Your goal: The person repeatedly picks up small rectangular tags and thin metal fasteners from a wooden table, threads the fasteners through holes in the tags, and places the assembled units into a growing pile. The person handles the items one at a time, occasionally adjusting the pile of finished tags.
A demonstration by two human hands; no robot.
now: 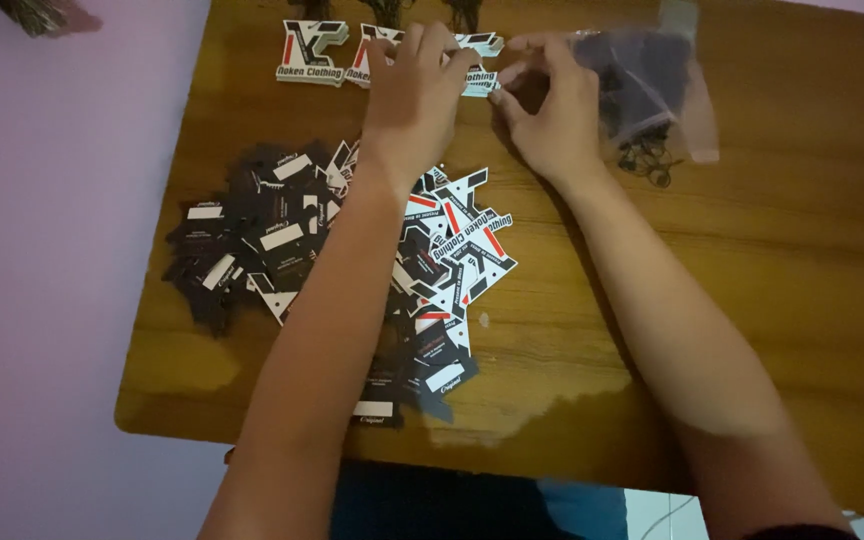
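My left hand (414, 95) reaches to the far edge of a wooden table (752, 300) and rests on a white, black and red die-cut hang tag (480, 62). My right hand (552, 105) is just beside it, fingers pinched on the right end of the same tag. Two more matching tags (310, 52) lie in a row to the left. Between my forearms sprawls a heap of black rectangular tags (252, 235) and white-and-red shaped tags (462, 245).
A clear plastic bag (652, 80) of small black loops or pins lies at the far right of my right hand, a few loops spilled beside it. Pink floor surrounds the table on the left. Dark bundles sit at the far edge.
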